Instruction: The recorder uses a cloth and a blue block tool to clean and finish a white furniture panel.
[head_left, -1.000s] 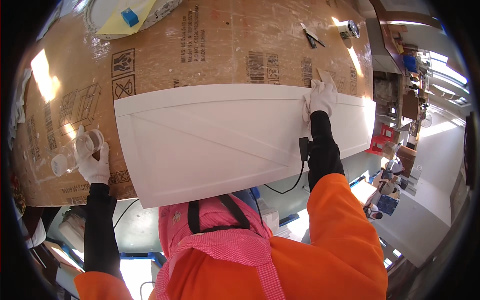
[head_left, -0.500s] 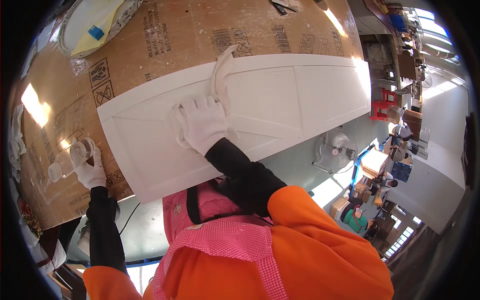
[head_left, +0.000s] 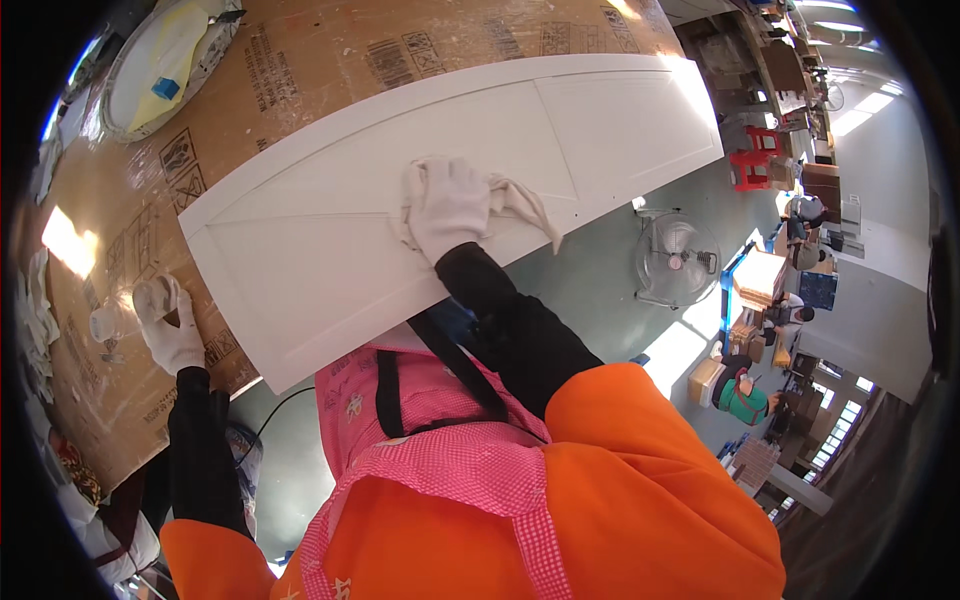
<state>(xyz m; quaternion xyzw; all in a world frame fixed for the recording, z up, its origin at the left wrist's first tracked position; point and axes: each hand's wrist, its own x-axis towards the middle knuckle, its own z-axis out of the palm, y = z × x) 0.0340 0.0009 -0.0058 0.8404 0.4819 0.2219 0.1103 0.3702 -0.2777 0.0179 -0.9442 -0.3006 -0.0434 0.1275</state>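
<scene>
A white panel (head_left: pixel 330 270) with raised frame strips lies across the cardboard-covered table, its near edge toward my body. My right hand (head_left: pixel 450 210), in a white knit glove, presses a bunched off-white cloth (head_left: pixel 522 203) against the middle of the panel. One end of that cloth trails to the right toward the panel's near edge. At the left, my gloved left hand (head_left: pixel 175 328) curls its thumb and fingers around a clear plastic container (head_left: pixel 152 297) on the cardboard. The container's full shape is hard to make out.
Brown printed cardboard (head_left: pixel 330 75) covers the table. A round white tub lid (head_left: pixel 135 75) with yellow paper and a blue block (head_left: pixel 165 88) lies at the far left. Right of the table stand a floor fan (head_left: pixel 677 258) and a red stool (head_left: pixel 750 170). Other people work farther right.
My right hand has slid the cloth rightward across the panel, and its loose end has swung from the far side to the right. My left hand stays at the clear container, which appears tilted differently.
</scene>
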